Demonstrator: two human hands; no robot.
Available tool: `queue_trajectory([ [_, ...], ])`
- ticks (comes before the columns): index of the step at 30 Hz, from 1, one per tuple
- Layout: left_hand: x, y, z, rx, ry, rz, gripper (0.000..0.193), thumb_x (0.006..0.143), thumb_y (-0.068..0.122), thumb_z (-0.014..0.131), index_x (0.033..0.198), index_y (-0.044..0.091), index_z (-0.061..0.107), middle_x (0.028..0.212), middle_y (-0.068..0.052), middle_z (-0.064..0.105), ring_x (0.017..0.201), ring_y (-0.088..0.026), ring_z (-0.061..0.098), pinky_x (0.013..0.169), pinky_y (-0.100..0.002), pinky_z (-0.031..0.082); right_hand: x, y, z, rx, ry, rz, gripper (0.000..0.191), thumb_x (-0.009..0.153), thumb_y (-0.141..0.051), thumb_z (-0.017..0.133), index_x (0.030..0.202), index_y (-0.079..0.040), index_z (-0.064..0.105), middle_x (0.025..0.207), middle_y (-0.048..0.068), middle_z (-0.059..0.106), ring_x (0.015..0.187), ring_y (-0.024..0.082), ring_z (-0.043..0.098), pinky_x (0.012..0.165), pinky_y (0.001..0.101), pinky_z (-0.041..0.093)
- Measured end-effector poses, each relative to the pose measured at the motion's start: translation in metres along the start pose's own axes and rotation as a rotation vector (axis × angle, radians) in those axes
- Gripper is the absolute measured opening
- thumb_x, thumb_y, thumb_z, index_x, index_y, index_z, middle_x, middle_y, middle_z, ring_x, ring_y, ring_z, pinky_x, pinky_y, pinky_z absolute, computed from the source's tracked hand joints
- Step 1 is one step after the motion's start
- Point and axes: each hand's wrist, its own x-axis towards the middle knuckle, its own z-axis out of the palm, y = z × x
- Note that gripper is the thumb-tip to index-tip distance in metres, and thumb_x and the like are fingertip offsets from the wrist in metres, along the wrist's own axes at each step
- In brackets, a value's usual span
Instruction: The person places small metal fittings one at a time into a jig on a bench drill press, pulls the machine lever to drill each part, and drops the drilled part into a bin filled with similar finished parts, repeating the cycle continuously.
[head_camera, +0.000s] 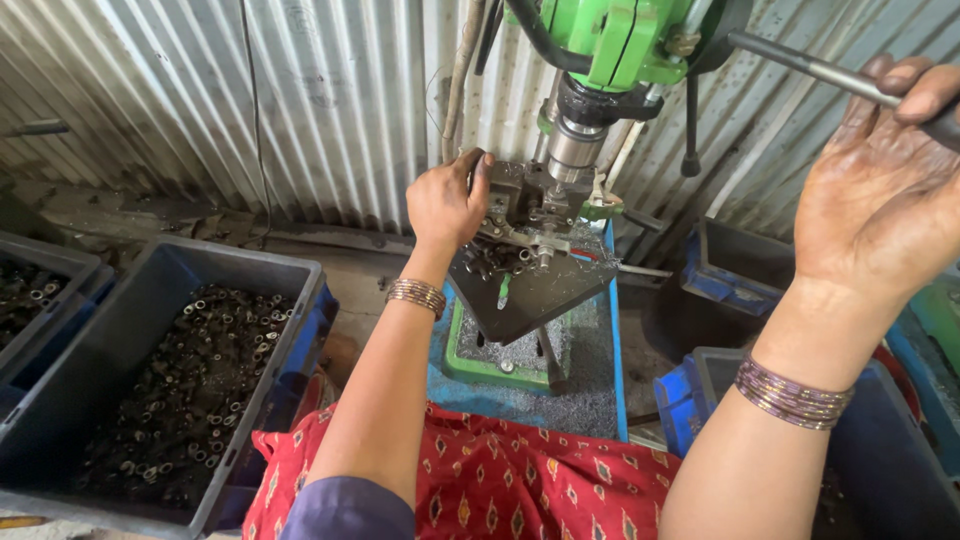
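Your left hand (447, 205) sits at the back left edge of the dark steel drill table (535, 295), fingers curled over the grey metal clamping fixture (520, 195) and pressed against it, likely to steady the work under the bright steel spindle (572, 150) of the green bench drill (620, 40). Whether your fingertips pinch a part there, you cannot tell: they are hidden behind the fixture. Your right hand (880, 190) is raised at the right, palm toward you, fingers wrapped around the dark metal feed lever (810, 68), placed to pull the spindle down. A small heap of short dark metal bushings (495, 258) lies on the table just beside the fixture, within reach. At your left stands a blue-grey plastic crate (45, 430) filled with more such bushings. Grey filings cover the green base plate (470, 360) below
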Motion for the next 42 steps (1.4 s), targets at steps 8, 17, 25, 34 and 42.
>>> queue_trajectory([
  [8,0.0,-0.002,0.002,0.008,-0.004,-0.012,0.035,0.102,0.043,0.052,0.108,0.019,0.078,0.086,-0.013,0.075,0.082,-0.036,0.071,0.07,-0.048,0.054,-0.005,0.002,0.001,-0.004,0.015,0.001,0.036,0.121,-0.036,0.048,0.1,-0.006,0.048,0.103,0.005,0.05,0.115,0.015,0.051,0.127,0.0291,0.029],
  [17,0.001,-0.003,0.004,0.019,-0.007,-0.025,0.036,0.102,0.044,0.052,0.108,0.02,0.078,0.087,-0.012,0.075,0.082,-0.036,0.071,0.07,-0.048,0.054,-0.007,0.005,-0.001,-0.002,0.03,-0.003,0.038,0.12,-0.039,0.048,0.098,-0.007,0.047,0.099,0.005,0.049,0.112,0.015,0.052,0.12,0.03,0.031],
  [25,0.002,-0.003,0.004,0.009,-0.01,-0.017,0.037,0.102,0.045,0.051,0.107,0.019,0.078,0.087,-0.013,0.075,0.082,-0.035,0.071,0.071,-0.047,0.054,-0.011,0.007,-0.002,-0.002,0.048,-0.004,0.04,0.119,-0.041,0.048,0.096,-0.008,0.046,0.096,0.004,0.049,0.109,0.016,0.052,0.113,0.0307,0.033],
  [34,0.002,-0.004,0.005,0.023,-0.022,-0.024,0.037,0.102,0.045,0.052,0.108,0.02,0.079,0.088,-0.013,0.076,0.082,-0.036,0.071,0.07,-0.047,0.054,-0.014,0.009,-0.002,0.002,0.07,-0.012,0.042,0.118,-0.044,0.048,0.094,-0.01,0.045,0.092,0.004,0.048,0.106,0.017,0.053,0.106,0.0315,0.035],
  [42,-0.002,-0.004,0.009,0.007,0.006,0.002,0.036,0.102,0.044,0.054,0.107,0.019,0.079,0.088,-0.013,0.076,0.081,-0.037,0.071,0.07,-0.048,0.055,-0.022,0.011,-0.003,0.0,0.09,-0.018,0.044,0.118,-0.046,0.048,0.092,-0.011,0.044,0.089,0.003,0.047,0.103,0.017,0.053,0.1,0.0323,0.037],
])
